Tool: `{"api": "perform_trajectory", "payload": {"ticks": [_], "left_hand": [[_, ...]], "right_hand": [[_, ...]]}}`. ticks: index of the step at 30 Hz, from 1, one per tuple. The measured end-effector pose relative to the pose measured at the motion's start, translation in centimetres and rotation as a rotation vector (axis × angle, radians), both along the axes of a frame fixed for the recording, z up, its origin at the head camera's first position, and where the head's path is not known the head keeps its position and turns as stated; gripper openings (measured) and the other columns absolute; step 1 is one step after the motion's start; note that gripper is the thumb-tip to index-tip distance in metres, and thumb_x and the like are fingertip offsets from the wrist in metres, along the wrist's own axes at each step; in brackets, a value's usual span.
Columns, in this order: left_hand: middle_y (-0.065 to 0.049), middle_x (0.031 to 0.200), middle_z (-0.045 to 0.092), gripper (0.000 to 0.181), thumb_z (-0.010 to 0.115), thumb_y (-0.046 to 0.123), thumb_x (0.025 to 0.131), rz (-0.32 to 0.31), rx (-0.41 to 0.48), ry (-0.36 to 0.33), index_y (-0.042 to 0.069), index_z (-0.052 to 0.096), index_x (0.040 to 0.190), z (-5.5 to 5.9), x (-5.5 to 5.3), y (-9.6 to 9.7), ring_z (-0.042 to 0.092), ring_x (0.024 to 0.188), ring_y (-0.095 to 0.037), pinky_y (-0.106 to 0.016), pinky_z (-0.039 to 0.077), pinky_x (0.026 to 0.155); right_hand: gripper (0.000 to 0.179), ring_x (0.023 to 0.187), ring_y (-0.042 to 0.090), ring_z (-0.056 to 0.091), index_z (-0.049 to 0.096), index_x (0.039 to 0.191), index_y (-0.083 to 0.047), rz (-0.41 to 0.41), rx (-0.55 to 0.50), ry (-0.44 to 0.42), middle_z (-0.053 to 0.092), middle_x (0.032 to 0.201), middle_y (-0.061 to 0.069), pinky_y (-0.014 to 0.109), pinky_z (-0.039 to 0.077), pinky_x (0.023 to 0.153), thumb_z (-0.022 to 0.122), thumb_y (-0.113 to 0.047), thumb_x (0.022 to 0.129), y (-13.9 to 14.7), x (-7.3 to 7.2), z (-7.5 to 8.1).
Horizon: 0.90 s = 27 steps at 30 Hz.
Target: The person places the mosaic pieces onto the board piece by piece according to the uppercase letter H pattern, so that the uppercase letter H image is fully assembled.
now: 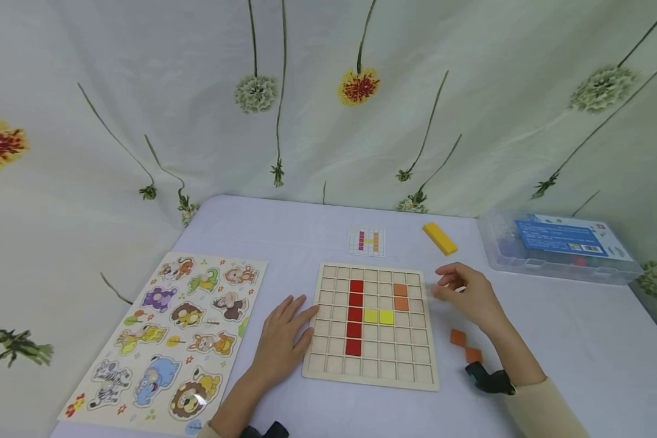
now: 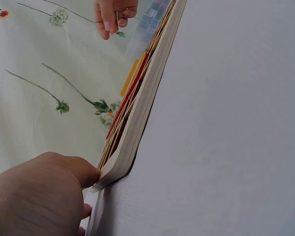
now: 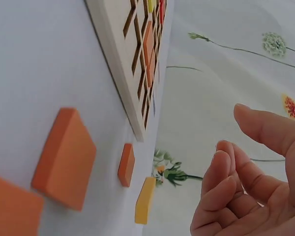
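A wooden grid board (image 1: 372, 375) lies flat, holding a column of several red tiles (image 1: 355, 314), two yellow tiles (image 1: 386, 317) and two orange tiles (image 1: 400, 303). My left hand (image 1: 285, 337) rests at its left edge, fingers extended and touching the rim. Off the board's right edge, my right hand (image 1: 468, 295) hovers with loosely bent fingers. The right wrist view shows a gap between thumb and fingertips and nothing held. Loose orange tiles (image 1: 458, 337) lie below that hand; another orange tile (image 3: 126, 165) shows in the right wrist view, apparently hidden by the hand in the head view.
Behind the board lies a small pattern card (image 1: 366, 242). To its right is a yellow block (image 1: 440, 238). A clear plastic box (image 1: 564, 246) stands at the back right. An animal puzzle board (image 1: 164, 340) covers the left side. A flowered cloth (image 1: 317, 121) hangs behind.
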<state>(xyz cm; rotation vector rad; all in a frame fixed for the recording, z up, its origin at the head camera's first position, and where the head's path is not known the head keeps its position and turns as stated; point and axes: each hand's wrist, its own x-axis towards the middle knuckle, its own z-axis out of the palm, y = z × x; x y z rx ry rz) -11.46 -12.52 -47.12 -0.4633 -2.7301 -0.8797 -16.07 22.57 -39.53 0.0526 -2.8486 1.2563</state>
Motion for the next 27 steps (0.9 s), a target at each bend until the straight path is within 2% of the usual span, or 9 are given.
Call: {"api": "perform_trajectory", "payload": {"ticks": [6,15,21,27], "left_hand": [[-0.017,0.145,0.050,0.039,0.065,0.013,0.090,-0.003,0.003,-0.005,0.012,0.063,0.129,0.0,0.0,-0.1,0.035,0.141,-0.040,-0.061,0.027,0.113],[-0.017,0.145,0.050,0.040,0.065,0.013,0.090,-0.004,-0.005,-0.008,0.012,0.063,0.129,0.0,-0.1,-0.1,0.035,0.141,-0.040,-0.061,0.028,0.113],[-0.017,0.145,0.050,0.040,0.065,0.013,0.090,-0.003,-0.005,-0.012,0.012,0.063,0.130,-0.1,-0.1,-0.1,0.034,0.141,-0.040,-0.061,0.028,0.113],[-0.016,0.146,0.049,0.040,0.065,0.014,0.090,0.000,-0.011,-0.011,0.013,0.063,0.130,-0.2,-0.1,-0.1,0.034,0.142,-0.039,-0.061,0.028,0.113]], "right_hand": [[0.043,0.087,0.018,0.053,0.058,0.126,-0.001,-0.066,-0.028,-0.041,0.062,0.103,0.012,0.021,0.047,0.064,0.071,-0.018,0.089,1.7,0.1,-0.8],[0.047,0.083,0.015,0.054,0.055,0.129,0.001,-0.094,-0.099,-0.110,0.060,0.103,0.012,0.020,0.047,0.066,0.070,-0.015,0.088,2.7,-0.7,-2.8],[0.048,0.086,0.020,0.055,0.054,0.130,0.000,-0.083,-0.032,-0.116,0.062,0.104,0.016,0.021,0.046,0.068,0.072,-0.015,0.087,3.0,-0.8,-4.1],[0.048,0.086,0.022,0.052,0.055,0.128,-0.001,-0.080,0.055,-0.092,0.062,0.101,0.015,0.025,0.043,0.070,0.073,-0.016,0.086,2.9,-1.0,-4.7]]}}
